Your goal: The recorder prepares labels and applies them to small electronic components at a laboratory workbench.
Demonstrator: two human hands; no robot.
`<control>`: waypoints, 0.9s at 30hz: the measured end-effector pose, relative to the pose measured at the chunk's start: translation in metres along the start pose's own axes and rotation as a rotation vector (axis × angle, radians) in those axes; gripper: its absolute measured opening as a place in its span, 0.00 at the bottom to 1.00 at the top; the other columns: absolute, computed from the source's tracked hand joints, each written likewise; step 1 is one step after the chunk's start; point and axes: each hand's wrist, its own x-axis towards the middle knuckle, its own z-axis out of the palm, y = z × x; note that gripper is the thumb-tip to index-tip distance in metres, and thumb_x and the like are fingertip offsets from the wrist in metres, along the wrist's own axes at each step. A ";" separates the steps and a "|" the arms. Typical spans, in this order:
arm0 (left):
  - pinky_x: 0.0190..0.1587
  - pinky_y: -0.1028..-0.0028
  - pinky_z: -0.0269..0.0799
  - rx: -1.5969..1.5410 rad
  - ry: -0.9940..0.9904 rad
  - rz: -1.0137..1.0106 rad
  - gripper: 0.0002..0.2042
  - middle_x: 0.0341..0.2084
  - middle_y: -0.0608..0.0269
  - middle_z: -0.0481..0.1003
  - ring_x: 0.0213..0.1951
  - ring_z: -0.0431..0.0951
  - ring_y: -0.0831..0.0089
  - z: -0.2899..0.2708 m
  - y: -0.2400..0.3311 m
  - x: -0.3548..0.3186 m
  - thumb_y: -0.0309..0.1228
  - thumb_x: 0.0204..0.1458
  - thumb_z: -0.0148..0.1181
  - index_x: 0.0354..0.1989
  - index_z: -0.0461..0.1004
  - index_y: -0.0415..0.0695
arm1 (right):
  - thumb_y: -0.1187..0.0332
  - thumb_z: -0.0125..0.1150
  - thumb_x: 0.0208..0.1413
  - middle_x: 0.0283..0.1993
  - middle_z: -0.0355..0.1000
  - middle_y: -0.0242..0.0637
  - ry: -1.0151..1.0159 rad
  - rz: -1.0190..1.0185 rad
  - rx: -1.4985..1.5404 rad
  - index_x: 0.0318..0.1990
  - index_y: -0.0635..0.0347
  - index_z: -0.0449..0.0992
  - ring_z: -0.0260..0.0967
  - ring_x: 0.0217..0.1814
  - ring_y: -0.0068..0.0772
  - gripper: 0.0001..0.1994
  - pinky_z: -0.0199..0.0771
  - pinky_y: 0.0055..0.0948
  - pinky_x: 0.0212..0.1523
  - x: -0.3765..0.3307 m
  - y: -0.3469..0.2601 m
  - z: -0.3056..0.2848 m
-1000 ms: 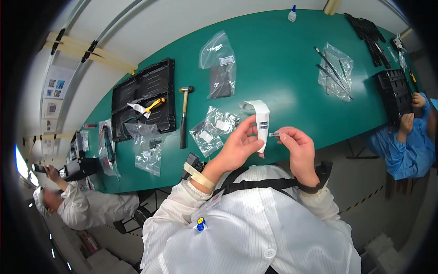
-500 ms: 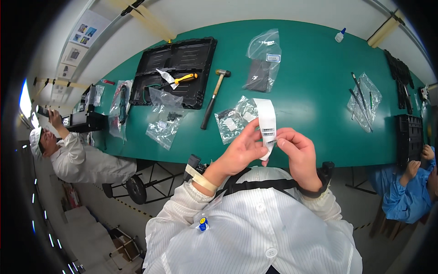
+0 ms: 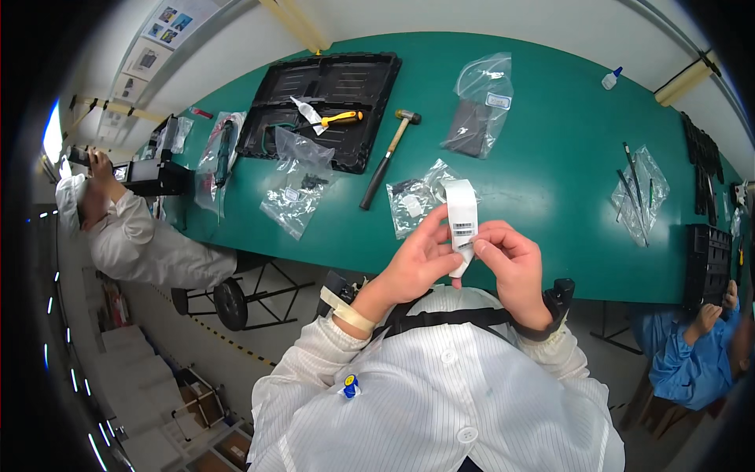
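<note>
Fingers, left hand (image 3: 421,263): clamped on the white strip (image 3: 462,204), thumb in front and the others behind it.
Fingers, right hand (image 3: 511,263): thumb and forefinger together at the strip's 4 o'clock edge, seemingly pinching a small label (image 3: 465,245); the exact contact is hidden.
White strip: held up between the hands over the table's near edge, printed bars toward the wearer, 12 o'clock end bent over and unsupported.
Crooked label: the small label sits aslant to the printed bars; a slight roll of the right thumb could crease it or press it down skewed.
Tacky back: if the label is adhesive, it could cling to a bare fingertip, or catch the strip too soon.
Loose end: should the left pinch slacken, the strip could swing and drag the label out of line.
Clear bags (image 3: 403,206): at 11 o'clock on the table (image 3: 550,236), just beyond the left hand; a dropped label could get lost among their glare.
Hammer (image 3: 386,161): further out toward 11 o'clock, apart from both hands, so a lesser worry.
</note>
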 end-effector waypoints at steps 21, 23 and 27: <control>0.42 0.63 0.87 0.068 0.085 -0.007 0.39 0.60 0.47 0.68 0.57 0.77 0.58 -0.010 -0.001 -0.005 0.14 0.60 0.50 0.78 0.41 0.44 | 0.82 0.63 0.60 0.49 0.73 0.39 0.020 -0.100 -0.053 0.39 0.72 0.79 0.72 0.48 0.25 0.02 0.73 0.24 0.49 0.009 0.010 0.013; 0.43 0.64 0.87 0.041 0.098 0.014 0.39 0.62 0.49 0.67 0.57 0.76 0.60 -0.018 -0.007 -0.016 0.13 0.60 0.48 0.79 0.40 0.46 | 0.82 0.62 0.61 0.48 0.73 0.39 0.005 -0.076 -0.090 0.38 0.72 0.78 0.71 0.48 0.26 0.01 0.72 0.24 0.48 0.010 0.016 0.021; 0.38 0.69 0.85 0.012 0.086 0.025 0.38 0.50 0.58 0.71 0.43 0.79 0.72 -0.038 -0.023 -0.022 0.16 0.61 0.50 0.79 0.43 0.46 | 0.79 0.60 0.64 0.46 0.74 0.38 0.035 -0.068 -0.096 0.38 0.69 0.77 0.70 0.43 0.24 0.02 0.72 0.24 0.46 0.019 0.044 0.019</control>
